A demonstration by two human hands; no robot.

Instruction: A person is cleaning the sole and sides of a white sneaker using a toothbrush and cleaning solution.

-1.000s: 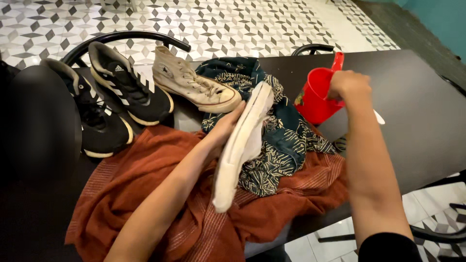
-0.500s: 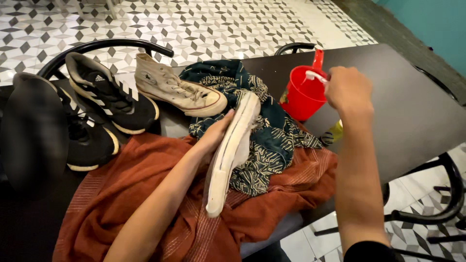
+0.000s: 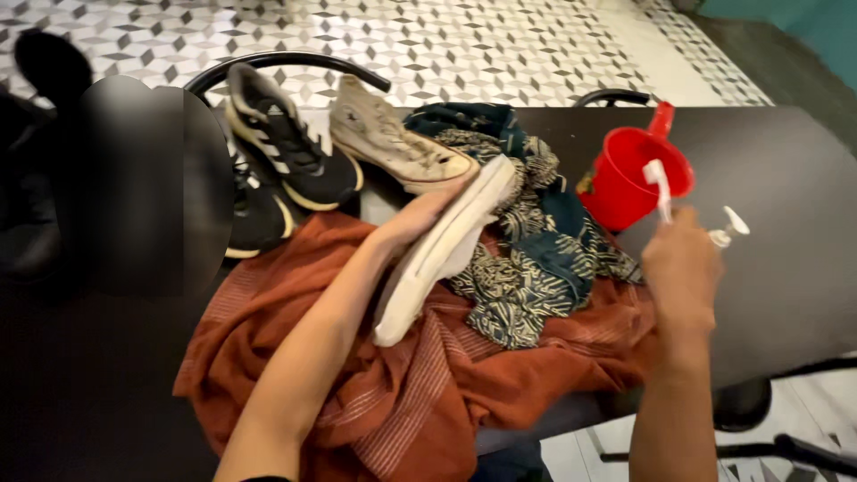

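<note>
My left hand (image 3: pixel 420 219) grips a dirty white canvas shoe (image 3: pixel 442 250) tipped on its side, sole facing right, over a rust-orange cloth (image 3: pixel 420 384). My right hand (image 3: pixel 683 268) is closed on a white toothbrush (image 3: pixel 658 186), lifted just in front of a red plastic mug (image 3: pixel 634 178) with a handle. A small white pump nozzle (image 3: pixel 730 226) pokes out beside that hand. The second white shoe (image 3: pixel 393 143) lies behind, next to a pair of black sneakers (image 3: pixel 286 161).
A dark blue patterned cloth (image 3: pixel 527 241) is bunched between the shoe and the mug on the black table (image 3: pixel 786 223). A black chair back (image 3: pixel 286 62) stands behind the sneakers over a patterned tile floor. A blurred dark patch covers the left.
My right hand has drawn back from the red mug toward me, now holding the toothbrush upright. The left hand still holds the white shoe in the same pose.
</note>
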